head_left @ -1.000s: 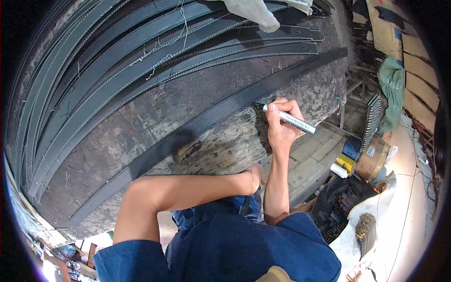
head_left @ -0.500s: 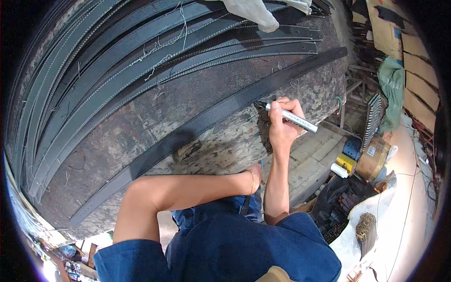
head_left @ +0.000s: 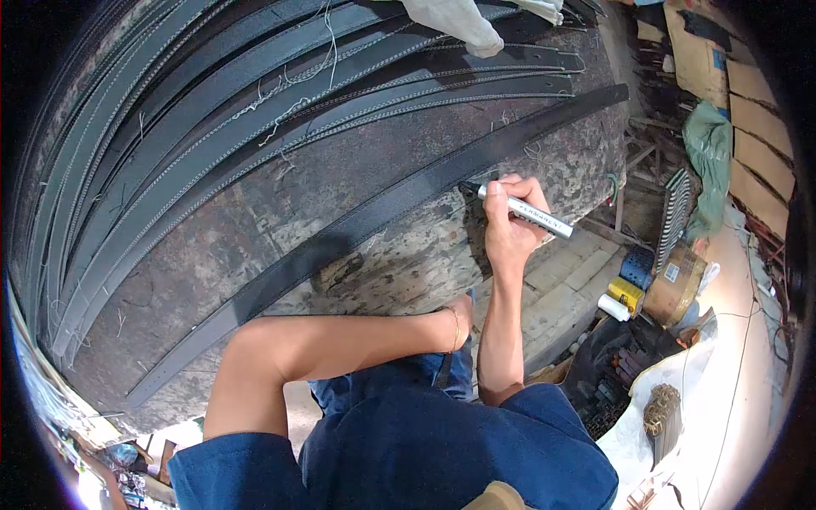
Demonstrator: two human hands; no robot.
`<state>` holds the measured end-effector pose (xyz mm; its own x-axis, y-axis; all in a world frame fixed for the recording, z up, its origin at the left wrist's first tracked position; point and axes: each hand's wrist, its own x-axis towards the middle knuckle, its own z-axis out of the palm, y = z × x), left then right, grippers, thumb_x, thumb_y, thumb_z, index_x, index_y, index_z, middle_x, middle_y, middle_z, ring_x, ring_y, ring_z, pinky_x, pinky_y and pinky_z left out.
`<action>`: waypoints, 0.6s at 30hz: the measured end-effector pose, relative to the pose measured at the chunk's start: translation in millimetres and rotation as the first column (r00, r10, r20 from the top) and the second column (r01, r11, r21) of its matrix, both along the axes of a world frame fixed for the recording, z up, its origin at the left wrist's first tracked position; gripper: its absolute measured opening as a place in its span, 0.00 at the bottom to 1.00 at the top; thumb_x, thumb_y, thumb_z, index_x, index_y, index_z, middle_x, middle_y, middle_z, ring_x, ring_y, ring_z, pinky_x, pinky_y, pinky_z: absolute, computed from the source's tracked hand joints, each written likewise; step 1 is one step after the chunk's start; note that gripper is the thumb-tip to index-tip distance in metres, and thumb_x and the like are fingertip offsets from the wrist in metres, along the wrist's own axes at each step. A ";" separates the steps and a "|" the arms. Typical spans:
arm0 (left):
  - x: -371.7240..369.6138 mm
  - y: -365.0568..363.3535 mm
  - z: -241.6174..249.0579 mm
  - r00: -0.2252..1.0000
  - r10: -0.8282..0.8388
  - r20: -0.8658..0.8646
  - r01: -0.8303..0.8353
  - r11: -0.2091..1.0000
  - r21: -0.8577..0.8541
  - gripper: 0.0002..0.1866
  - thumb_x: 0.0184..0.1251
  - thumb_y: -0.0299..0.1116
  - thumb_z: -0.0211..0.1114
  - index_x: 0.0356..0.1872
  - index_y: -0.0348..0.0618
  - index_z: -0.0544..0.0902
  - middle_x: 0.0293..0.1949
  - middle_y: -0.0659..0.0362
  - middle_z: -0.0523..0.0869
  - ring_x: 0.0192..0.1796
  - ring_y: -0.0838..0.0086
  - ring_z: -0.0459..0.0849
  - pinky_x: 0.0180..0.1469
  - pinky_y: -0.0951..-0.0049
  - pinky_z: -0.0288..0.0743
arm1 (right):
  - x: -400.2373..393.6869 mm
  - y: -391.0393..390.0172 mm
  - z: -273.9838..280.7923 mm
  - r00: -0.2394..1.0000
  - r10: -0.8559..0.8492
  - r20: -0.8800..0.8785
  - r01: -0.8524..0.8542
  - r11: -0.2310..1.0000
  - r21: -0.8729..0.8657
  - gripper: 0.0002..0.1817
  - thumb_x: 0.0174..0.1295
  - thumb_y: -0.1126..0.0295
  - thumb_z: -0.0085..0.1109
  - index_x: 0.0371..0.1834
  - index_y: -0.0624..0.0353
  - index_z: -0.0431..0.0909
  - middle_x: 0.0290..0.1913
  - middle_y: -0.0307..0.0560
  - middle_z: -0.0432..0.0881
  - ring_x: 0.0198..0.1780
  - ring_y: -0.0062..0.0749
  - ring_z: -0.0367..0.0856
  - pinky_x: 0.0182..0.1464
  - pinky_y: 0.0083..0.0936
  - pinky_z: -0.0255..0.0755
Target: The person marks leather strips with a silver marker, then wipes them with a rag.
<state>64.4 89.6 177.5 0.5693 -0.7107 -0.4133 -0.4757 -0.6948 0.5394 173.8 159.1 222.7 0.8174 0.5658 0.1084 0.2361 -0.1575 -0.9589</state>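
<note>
My right hand (head_left: 512, 223) is closed around a silver permanent marker (head_left: 544, 218), its label facing up. The marker's black tip rests right at the near edge of a dark leather belt strap (head_left: 374, 210). That strap lies in a long curve across the worn table (head_left: 212, 221), with stitching along its edges. Bent across my lap, my left arm ends in my left hand (head_left: 465, 316) beside the table's front edge; its fingers are hidden from view.
Many stitched dark straps (head_left: 195, 161) with loose white threads lie along the far side of the table. A whitish cloth (head_left: 459, 21) hangs over them. To the right below stand a cardboard box (head_left: 676, 285), a white roll (head_left: 614, 308) and a green sack (head_left: 707, 161).
My right hand and the marker have shifted very slightly left along the strap's edge. The strap and my left arm stay where they were.
</note>
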 end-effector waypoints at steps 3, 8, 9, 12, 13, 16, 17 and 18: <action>-1.7 -5.6 -7.6 0.999 0.035 -0.005 -0.035 0.999 -0.005 0.16 0.57 0.43 0.70 0.48 0.58 0.91 0.49 0.62 0.91 0.51 0.65 0.88 0.49 0.59 0.81 | -0.2 -0.8 3.3 0.999 0.045 0.031 -0.041 0.993 -0.107 0.10 0.61 0.79 0.66 0.27 0.64 0.73 0.27 0.42 0.80 0.27 0.15 0.69 0.29 0.15 0.63; 2.4 10.5 10.0 0.998 0.042 -0.040 -0.043 0.999 -0.020 0.13 0.61 0.38 0.69 0.46 0.56 0.91 0.51 0.65 0.90 0.54 0.67 0.88 0.50 0.64 0.81 | -1.5 1.1 1.2 0.998 0.010 0.060 -0.007 0.999 -0.050 0.10 0.61 0.79 0.66 0.28 0.64 0.73 0.29 0.42 0.80 0.29 0.15 0.69 0.30 0.15 0.62; 2.6 16.3 13.9 0.999 0.031 -0.032 -0.032 0.999 -0.027 0.13 0.61 0.38 0.69 0.46 0.56 0.91 0.51 0.65 0.90 0.54 0.68 0.88 0.50 0.65 0.81 | -1.5 1.5 0.5 0.999 -0.035 0.040 0.035 0.999 0.017 0.09 0.62 0.79 0.66 0.28 0.64 0.73 0.29 0.42 0.80 0.29 0.15 0.69 0.30 0.15 0.62; 1.9 9.9 6.9 1.000 0.013 -0.025 -0.014 0.999 -0.032 0.14 0.59 0.40 0.69 0.47 0.57 0.91 0.51 0.63 0.90 0.53 0.67 0.88 0.50 0.62 0.81 | 1.8 -2.9 -2.8 0.999 -0.018 0.033 0.016 0.999 0.035 0.09 0.63 0.80 0.64 0.29 0.63 0.72 0.30 0.42 0.79 0.30 0.14 0.69 0.31 0.15 0.63; 1.4 5.3 2.6 1.000 0.005 -0.025 -0.006 1.000 -0.029 0.16 0.58 0.42 0.69 0.48 0.57 0.91 0.51 0.62 0.90 0.52 0.65 0.88 0.50 0.59 0.82 | 2.5 -3.7 -3.6 0.999 -0.012 0.029 0.011 1.000 0.028 0.09 0.63 0.80 0.64 0.29 0.63 0.71 0.29 0.41 0.78 0.29 0.14 0.68 0.30 0.15 0.63; 1.5 0.8 -0.3 0.999 0.040 -0.031 -0.040 0.999 -0.006 0.16 0.59 0.42 0.69 0.49 0.57 0.91 0.51 0.62 0.90 0.52 0.65 0.88 0.51 0.60 0.82 | 1.8 -1.8 -4.4 0.998 -0.015 0.060 0.013 1.000 0.023 0.09 0.62 0.80 0.65 0.28 0.63 0.72 0.29 0.41 0.79 0.28 0.14 0.68 0.30 0.15 0.62; 2.8 5.7 3.6 0.999 0.040 -0.030 -0.040 0.999 -0.005 0.16 0.59 0.42 0.69 0.49 0.57 0.91 0.51 0.62 0.90 0.52 0.65 0.88 0.51 0.60 0.82 | 1.5 -0.8 -4.0 0.998 -0.015 0.061 0.013 1.000 0.023 0.09 0.62 0.80 0.65 0.28 0.63 0.72 0.29 0.41 0.79 0.28 0.14 0.68 0.30 0.15 0.62; 4.8 14.3 10.7 0.999 -0.008 -0.040 0.007 1.000 -0.020 0.17 0.58 0.42 0.69 0.49 0.57 0.91 0.51 0.62 0.90 0.53 0.66 0.88 0.51 0.60 0.82 | 0.8 0.5 -2.9 0.996 -0.013 0.090 0.014 1.000 -0.017 0.09 0.62 0.80 0.65 0.28 0.64 0.73 0.28 0.42 0.80 0.28 0.14 0.69 0.29 0.15 0.62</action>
<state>69.2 103.9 188.2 0.5471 -0.7232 -0.4215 -0.4587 -0.6803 0.5717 174.6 159.6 219.8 0.8124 0.5572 0.1718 0.3188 -0.1777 -0.9310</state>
